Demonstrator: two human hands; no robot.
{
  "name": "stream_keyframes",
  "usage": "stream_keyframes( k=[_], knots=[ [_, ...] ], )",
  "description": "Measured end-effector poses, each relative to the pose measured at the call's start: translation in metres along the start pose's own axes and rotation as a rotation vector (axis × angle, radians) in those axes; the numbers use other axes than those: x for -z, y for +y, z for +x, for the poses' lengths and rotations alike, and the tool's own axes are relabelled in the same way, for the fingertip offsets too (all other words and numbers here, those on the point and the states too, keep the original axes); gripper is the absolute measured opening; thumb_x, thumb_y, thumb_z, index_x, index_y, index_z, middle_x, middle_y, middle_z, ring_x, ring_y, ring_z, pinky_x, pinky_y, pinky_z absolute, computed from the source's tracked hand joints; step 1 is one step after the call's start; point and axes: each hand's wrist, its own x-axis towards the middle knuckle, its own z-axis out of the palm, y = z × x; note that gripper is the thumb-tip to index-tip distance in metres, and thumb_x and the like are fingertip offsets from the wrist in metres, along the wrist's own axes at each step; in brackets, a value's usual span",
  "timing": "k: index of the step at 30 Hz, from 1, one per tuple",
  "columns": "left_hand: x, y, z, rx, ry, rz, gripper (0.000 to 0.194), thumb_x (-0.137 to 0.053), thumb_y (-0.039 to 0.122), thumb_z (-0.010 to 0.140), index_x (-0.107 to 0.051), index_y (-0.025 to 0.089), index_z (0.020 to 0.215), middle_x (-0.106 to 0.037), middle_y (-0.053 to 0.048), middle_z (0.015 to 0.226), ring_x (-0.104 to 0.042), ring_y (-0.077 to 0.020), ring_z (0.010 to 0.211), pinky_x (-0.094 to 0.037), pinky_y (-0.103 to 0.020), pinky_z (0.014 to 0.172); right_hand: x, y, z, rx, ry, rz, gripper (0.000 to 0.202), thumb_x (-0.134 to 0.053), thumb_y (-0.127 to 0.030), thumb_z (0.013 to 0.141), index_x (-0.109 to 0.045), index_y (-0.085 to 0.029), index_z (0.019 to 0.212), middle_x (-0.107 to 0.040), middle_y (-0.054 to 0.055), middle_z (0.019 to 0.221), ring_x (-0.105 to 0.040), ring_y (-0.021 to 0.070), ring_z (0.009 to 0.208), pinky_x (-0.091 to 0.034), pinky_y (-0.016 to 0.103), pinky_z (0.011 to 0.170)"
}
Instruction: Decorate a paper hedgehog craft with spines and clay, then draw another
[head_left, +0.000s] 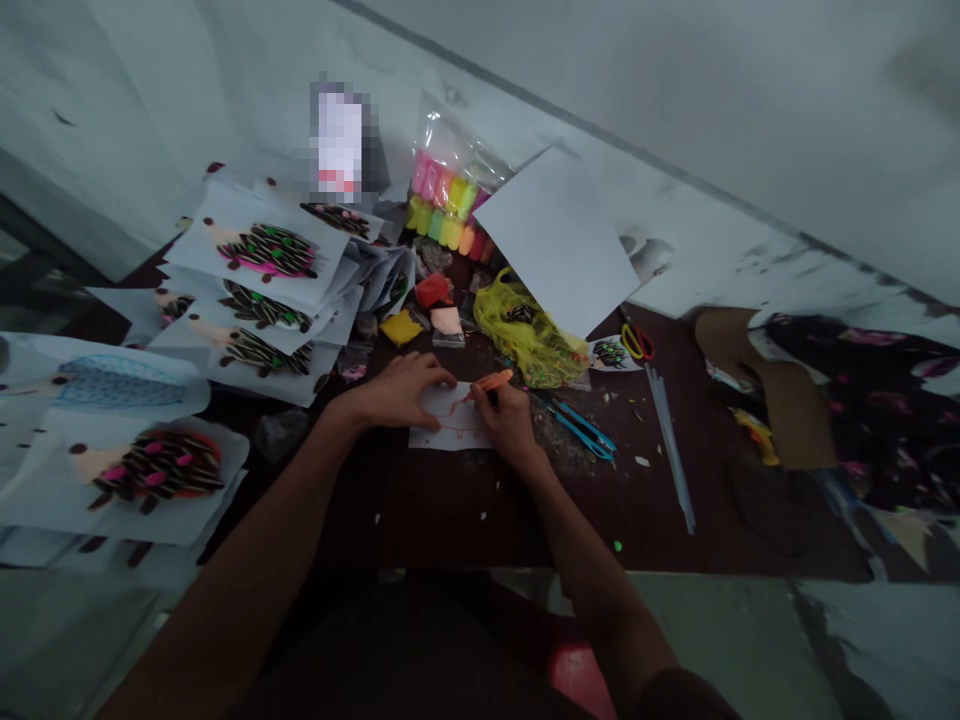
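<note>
A small white sheet of paper (442,438) lies on the dark table in front of me, with orange lines drawn on it. My left hand (401,390) rests at the sheet's left side, thumb and fingers apart. An orange marker (496,380) is gripped in my right hand (511,415), and its tip is down at the paper near the drawn lines. Just right of that hand are blue-handled scissors (589,430). Beyond the paper lie a yellow clay packet (401,328), a peach one (447,322) and a red one (433,291).
Stacked hedgehog pictures (262,250) fill the left side. A yellow-green plastic bag (517,335), a large white sheet (559,240) and a pouch of coloured markers (450,205) stand at the back. Red-and-yellow scissors (636,340) and clear sticks (671,450) lie right.
</note>
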Motion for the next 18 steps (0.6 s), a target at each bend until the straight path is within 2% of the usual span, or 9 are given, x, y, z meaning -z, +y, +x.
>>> stream_keyframes(
  k=[5,9,15,18],
  knots=[
    [0.000,0.000,0.000,0.007,-0.012,-0.006,0.057,-0.076,0.039,0.067,-0.067,0.029,0.123,-0.060,-0.006,0.122,-0.054,-0.0315,0.115,-0.042,-0.042,0.098,0.002,0.000,-0.003,-0.038,0.018,0.017,0.028,-0.056,-0.039,0.096,-0.068,-0.019,0.080,-0.074,0.007,0.076,-0.068,0.0191,0.067,-0.049,0.029,0.067],
    [0.000,-0.001,0.000,0.001,-0.010,-0.001,0.057,-0.075,0.039,0.068,-0.066,0.029,0.123,-0.060,-0.006,0.122,-0.054,-0.0309,0.115,-0.041,-0.041,0.099,0.006,-0.004,-0.006,-0.082,0.048,0.117,0.031,-0.060,-0.045,0.094,-0.068,-0.019,0.080,-0.072,0.005,0.070,-0.067,0.0183,0.064,-0.051,0.029,0.066],
    [0.002,0.001,0.001,0.005,-0.022,0.002,0.057,-0.075,0.040,0.068,-0.066,0.028,0.123,-0.061,-0.007,0.121,-0.054,-0.0317,0.115,-0.042,-0.042,0.098,0.016,-0.005,-0.007,-0.175,0.217,0.169,0.033,-0.061,-0.049,0.091,-0.064,-0.021,0.074,-0.069,0.004,0.067,-0.063,0.0173,0.059,-0.050,0.029,0.062],
    [0.002,0.002,0.001,0.007,-0.019,0.010,0.058,-0.075,0.040,0.067,-0.067,0.027,0.123,-0.061,-0.006,0.122,-0.054,-0.0316,0.115,-0.042,-0.042,0.099,0.016,-0.006,-0.007,-0.155,0.162,0.177,0.030,-0.057,-0.045,0.093,-0.066,-0.020,0.078,-0.070,0.004,0.072,-0.064,0.0171,0.062,-0.050,0.028,0.063]
  ],
)
